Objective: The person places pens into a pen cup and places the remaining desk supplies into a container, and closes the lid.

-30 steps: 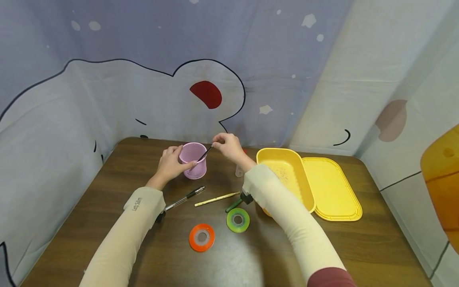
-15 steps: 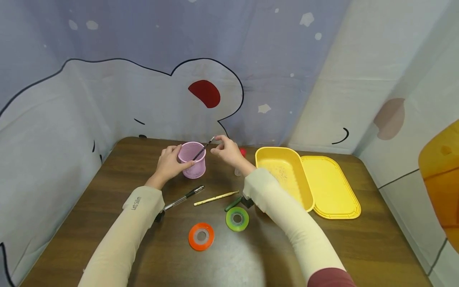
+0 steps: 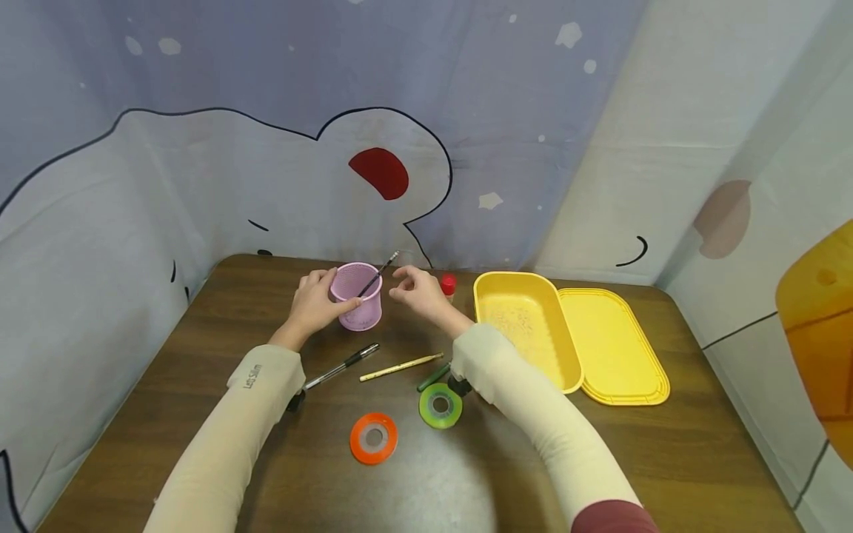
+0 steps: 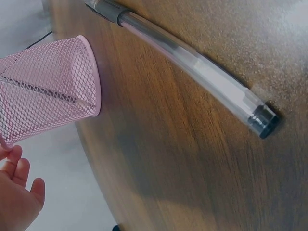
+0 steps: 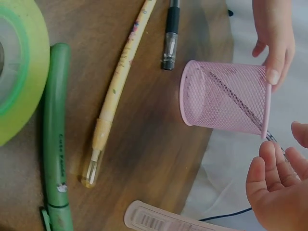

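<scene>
Pink mesh cup (image 3: pixel 364 316) stands upright on the wooden table (image 3: pixel 320 459), near its far edge. We see the left hand (image 3: pixel 315 306) grasping the cup by its rim, with the thumb across the front and the fingers along the left side. We find 1 dark pencil (image 3: pixel 378 275) leaning inside the cup, point down; its pale upper end projects past the rim toward the right hand (image 3: pixel 423 297). We read the right hand as released: its fingers are loosely bent, hold nothing and, in the head view, sit just beside the pencil. We locate 3 pens in front of the cup: clear pen (image 3: pixel 343 369), pale yellow pen (image 3: pixel 400 368) and green pen (image 3: pixel 433 377). Nearer the camera we note 2 tape rolls, orange roll (image 3: pixel 357 441) and green roll (image 3: pixel 426 411). We identify the red cap (image 3: pixel 449 283) between the right hand and the yellow tub (image 3: pixel 571 357); a yellow lid (image 3: pixel 613 348) lies beside the tub.
</scene>
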{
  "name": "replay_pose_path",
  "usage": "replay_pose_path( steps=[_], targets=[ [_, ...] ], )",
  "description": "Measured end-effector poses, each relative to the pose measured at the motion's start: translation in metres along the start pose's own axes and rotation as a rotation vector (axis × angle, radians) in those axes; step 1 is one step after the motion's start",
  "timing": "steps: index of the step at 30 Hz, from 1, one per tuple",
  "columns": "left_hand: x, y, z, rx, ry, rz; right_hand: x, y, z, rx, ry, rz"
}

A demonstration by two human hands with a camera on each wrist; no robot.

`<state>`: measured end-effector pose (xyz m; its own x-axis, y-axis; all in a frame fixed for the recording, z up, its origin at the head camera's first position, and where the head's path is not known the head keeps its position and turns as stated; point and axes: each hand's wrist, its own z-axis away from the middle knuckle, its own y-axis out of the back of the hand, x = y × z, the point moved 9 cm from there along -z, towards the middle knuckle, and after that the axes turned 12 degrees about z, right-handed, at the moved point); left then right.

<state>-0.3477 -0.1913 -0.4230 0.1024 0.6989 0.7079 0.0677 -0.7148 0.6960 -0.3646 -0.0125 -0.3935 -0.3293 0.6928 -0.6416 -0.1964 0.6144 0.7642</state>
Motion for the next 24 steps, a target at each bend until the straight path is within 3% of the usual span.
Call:
replay_pose_path(
  steps=[14, 24],
  targets=[
    [-0.002, -0.002, -0.002, 0.006, -0.007, 0.005, 0.005, -0.027, 0.008, -0.04, 0.046, 0.019],
    [-0.002, -0.001, -0.002, 0.01, -0.008, 0.002, 0.003, -0.052, 0.019, -0.093, 0.171, 0.061]
  ],
)
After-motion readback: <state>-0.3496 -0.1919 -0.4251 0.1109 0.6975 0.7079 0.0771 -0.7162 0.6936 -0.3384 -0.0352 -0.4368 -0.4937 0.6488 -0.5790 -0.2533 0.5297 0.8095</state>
